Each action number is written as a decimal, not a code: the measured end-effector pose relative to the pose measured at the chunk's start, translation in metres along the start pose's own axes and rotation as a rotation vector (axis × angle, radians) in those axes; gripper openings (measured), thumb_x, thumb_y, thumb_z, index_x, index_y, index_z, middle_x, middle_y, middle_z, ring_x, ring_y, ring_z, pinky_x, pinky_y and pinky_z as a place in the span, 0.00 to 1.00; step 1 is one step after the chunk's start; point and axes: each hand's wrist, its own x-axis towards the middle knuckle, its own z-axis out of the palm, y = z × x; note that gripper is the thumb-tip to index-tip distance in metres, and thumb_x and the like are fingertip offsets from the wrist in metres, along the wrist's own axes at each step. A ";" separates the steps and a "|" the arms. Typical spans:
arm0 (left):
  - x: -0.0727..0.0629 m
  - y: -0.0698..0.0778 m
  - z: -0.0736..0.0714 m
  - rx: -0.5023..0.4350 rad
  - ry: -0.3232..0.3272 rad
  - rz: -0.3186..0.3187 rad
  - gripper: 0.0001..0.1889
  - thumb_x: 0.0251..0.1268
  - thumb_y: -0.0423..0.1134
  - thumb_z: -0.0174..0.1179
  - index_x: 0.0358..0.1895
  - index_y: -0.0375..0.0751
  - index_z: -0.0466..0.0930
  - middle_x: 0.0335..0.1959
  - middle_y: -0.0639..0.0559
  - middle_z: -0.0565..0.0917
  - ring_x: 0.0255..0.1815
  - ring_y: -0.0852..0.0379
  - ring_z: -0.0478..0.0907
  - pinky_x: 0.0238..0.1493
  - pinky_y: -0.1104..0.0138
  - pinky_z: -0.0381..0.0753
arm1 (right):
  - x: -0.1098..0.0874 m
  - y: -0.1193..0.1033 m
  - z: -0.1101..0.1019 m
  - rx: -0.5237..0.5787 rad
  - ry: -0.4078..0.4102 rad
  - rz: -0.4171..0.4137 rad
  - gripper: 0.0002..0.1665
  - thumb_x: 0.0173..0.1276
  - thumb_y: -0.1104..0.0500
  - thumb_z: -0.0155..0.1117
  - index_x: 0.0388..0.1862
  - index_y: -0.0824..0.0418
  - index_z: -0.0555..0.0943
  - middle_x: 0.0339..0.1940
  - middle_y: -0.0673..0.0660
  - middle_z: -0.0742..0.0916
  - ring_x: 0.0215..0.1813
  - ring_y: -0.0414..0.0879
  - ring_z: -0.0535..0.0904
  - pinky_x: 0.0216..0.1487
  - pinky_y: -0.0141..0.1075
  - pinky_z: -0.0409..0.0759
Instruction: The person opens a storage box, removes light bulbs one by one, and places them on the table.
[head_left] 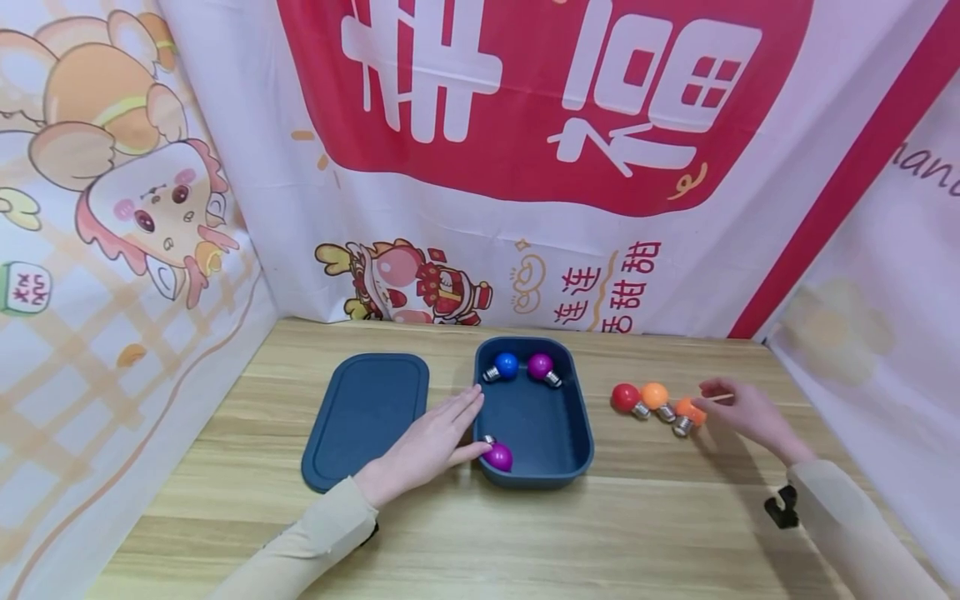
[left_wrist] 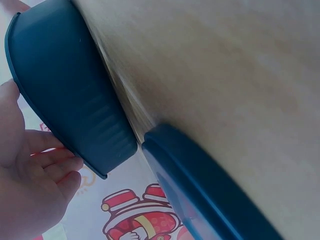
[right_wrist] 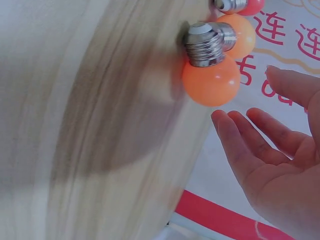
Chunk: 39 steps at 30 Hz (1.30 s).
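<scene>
My left hand lies along the left rim of a dark blue box, its fingers extended and touching the rim. Its thumb reaches over the front left corner, beside a magenta bulb. At the box's far end lie a blue bulb and another magenta bulb. To the right, my right hand hovers beside an orange bulb, thumb and fingers spread apart with nothing between them. A lighter orange bulb and a red bulb lie in a row with it.
Left of the box, a flat dark blue lid lies on the wooden table. Printed cloth hangs behind the table and at both sides.
</scene>
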 end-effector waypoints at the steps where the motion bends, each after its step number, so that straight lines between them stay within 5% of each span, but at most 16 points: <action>1: 0.000 0.000 0.000 0.001 0.002 0.001 0.40 0.73 0.63 0.48 0.76 0.36 0.58 0.79 0.42 0.60 0.79 0.46 0.60 0.76 0.52 0.66 | 0.001 -0.001 0.000 0.001 0.003 -0.006 0.30 0.71 0.50 0.64 0.59 0.75 0.76 0.55 0.75 0.84 0.53 0.65 0.84 0.43 0.41 0.88; 17: -0.003 -0.003 0.003 0.016 0.022 0.012 0.40 0.73 0.63 0.49 0.76 0.35 0.59 0.78 0.41 0.61 0.79 0.46 0.61 0.75 0.52 0.67 | 0.014 -0.039 -0.001 -0.038 0.021 -0.080 0.28 0.71 0.49 0.64 0.58 0.71 0.78 0.55 0.72 0.85 0.53 0.64 0.85 0.49 0.49 0.86; 39: 0.000 -0.003 0.002 0.029 0.038 0.027 0.40 0.72 0.63 0.50 0.75 0.34 0.62 0.78 0.41 0.63 0.78 0.47 0.63 0.75 0.54 0.67 | 0.040 -0.091 0.016 -0.024 -0.082 -0.131 0.27 0.71 0.51 0.64 0.61 0.68 0.77 0.59 0.70 0.83 0.55 0.60 0.84 0.54 0.50 0.86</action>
